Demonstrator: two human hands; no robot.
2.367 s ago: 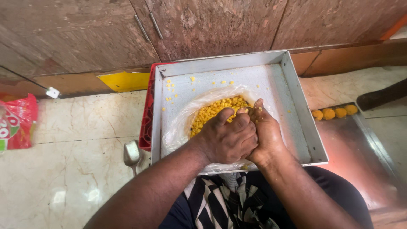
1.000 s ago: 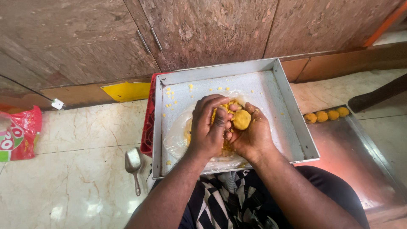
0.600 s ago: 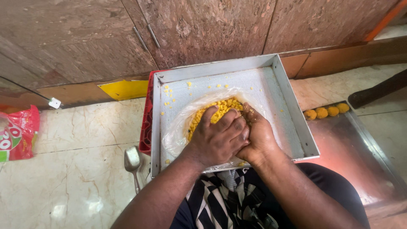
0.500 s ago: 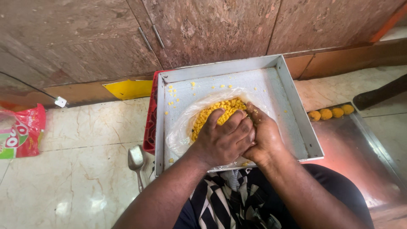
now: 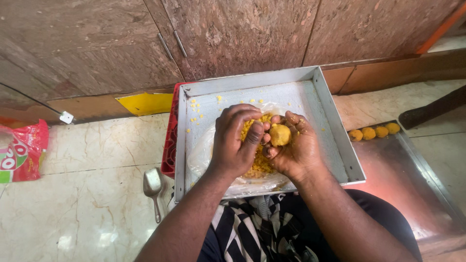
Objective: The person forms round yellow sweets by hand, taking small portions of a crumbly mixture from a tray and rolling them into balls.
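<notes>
Right hand (image 5: 293, 150): I see it palm up and cupped, about half open, w/ a yellow ball (image 5: 280, 135) of sweet mix sitting in the curl of the fingers (image 5: 297, 121). Fingers bend round the ball but don't close over it; top of the ball shows.
Left hand (image 5: 236, 140): palm down, fingers curled, thumb tip pressing toward the ball from its left side. I can't tell if it grips anything itself (underside hidden); it looks to rest on the mix.
Ball vs hands: between the two, touching the right palm, just beside the left thumb, above the heap.
Yellow mix (image 5: 258, 162): loose crumbly heap under and between both hands, lying on a clear plastic sheet (image 5: 201, 155) in the tray.
Metal tray (image 5: 335, 131): square, grey, raised rim, on my lap side; crumbs (image 5: 196, 109) scattered at its far left corner.
Red crate (image 5: 170, 145): under the tray's left edge, only a strip shows.
Finished balls (image 5: 374, 132): four in a row on a flat steel sheet (image 5: 417, 184) to the right, well apart from the hands.
Scoop (image 5: 153, 187): small metal one on the marble floor (image 5: 82, 194), left of the tray.
Red packet (image 5: 22, 153): far left on floor.
Yellow card (image 5: 145, 103): by the wall base, behind the tray.
Cupboard doors (image 5: 218, 34): brown, w/ slim handles.
</notes>
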